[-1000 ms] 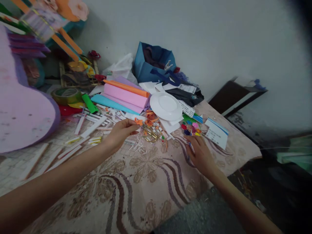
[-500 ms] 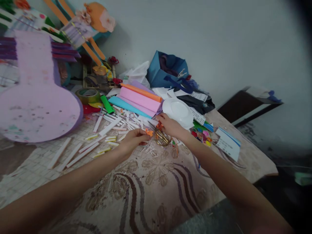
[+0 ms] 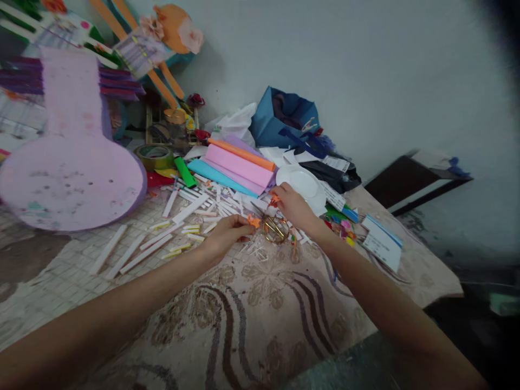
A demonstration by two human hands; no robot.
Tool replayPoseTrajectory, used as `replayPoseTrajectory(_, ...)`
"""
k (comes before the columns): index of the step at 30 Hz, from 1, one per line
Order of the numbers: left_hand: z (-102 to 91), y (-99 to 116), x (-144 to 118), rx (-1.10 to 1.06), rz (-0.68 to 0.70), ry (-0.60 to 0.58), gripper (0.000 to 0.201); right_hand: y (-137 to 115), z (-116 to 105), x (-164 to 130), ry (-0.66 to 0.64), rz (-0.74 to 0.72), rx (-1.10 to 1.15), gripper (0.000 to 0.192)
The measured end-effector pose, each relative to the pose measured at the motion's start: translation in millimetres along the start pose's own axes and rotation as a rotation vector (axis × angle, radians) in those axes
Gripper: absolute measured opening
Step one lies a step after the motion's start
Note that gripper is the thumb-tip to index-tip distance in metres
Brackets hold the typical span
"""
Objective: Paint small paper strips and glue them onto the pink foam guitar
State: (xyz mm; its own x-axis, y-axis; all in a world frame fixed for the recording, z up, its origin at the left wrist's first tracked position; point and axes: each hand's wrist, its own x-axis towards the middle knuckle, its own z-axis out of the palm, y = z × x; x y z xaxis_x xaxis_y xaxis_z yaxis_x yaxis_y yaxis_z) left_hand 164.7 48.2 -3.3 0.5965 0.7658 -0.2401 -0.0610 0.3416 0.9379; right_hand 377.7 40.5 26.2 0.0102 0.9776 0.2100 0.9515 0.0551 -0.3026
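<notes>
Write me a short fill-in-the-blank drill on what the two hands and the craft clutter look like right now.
1. The left hand pinches a small paper piece coloured ____.
2. The scissors with gold handles lie between the two ____.
3. Just beyond the right hand sits a white ____.
4. The roll of tape stands beside a big foam shape coloured ____.

Missing words: orange; hands; plate; pink

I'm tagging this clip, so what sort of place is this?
Probably a home craft corner: a patterned cloth strewn with cut paper strips, stacked coloured paper sheets, gold-handled scissors and a tape roll.
</notes>
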Motion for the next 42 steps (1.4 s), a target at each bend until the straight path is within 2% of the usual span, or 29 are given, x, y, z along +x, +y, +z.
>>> replayPoseTrajectory(3,0.7,1,4,0.003,0.02,0.028,0.022,-1,-24,2,0.041,0.018,0.175,0.035)
replayPoseTrajectory(6,3.5,1,8,0.03,0.048,0.042,0.021,-8,-39,-5,-0.06,0.008,0.374,0.033)
replayPoseTrajectory(10,12.7,4,12,0.105,0.094,0.027,0.015,-26,-33,-25,-0.251,-0.034,0.557,0.023)
replayPoseTrajectory(13,21.1,9,18,0.182,0.136,0.003,0.01,-35,-21,-34,-0.269,-0.027,0.61,0.019)
replayPoseTrajectory(16,26.2,14,25,0.265,0.18,-0.045,0.01,-30,-19,-35,-0.193,0.001,0.593,0.019)
replayPoseTrajectory(19,25.1,12,26,0.361,0.229,-0.086,0.015,-13,-30,-41,-0.149,0.024,0.494,0.023)
replayPoseTrajectory(23,14.6,1,18,0.497,0.267,-0.093,0.013,13,-44,-67,-0.233,0.013,0.283,0.034)
replayPoseTrajectory(26,7.8,-5,12,0.571,0.277,-0.108,0.013,24,-38,-87,-0.31,0.006,0.161,0.034)
replayPoseTrajectory(30,6.3,-6,5,0.629,0.294,-0.128,0.014,22,-25,-94,-0.348,0.014,0.086,0.029)
replayPoseTrajectory(34,1.9,-1,-10,0.665,0.31,-0.135,0.015,10,-39,-99,-0.331,0.005,0.139,0.018)
replayPoseTrajectory(38,-8.4,4,-32,0.698,0.308,-0.148,0.016,8,-72,-136,-0.361,0.048,0.288,0.016)
replayPoseTrajectory(42,-16.5,7,-55,0.762,0.282,-0.155,0.02,21,-93,-206,-0.425,0.179,0.36,0.014)
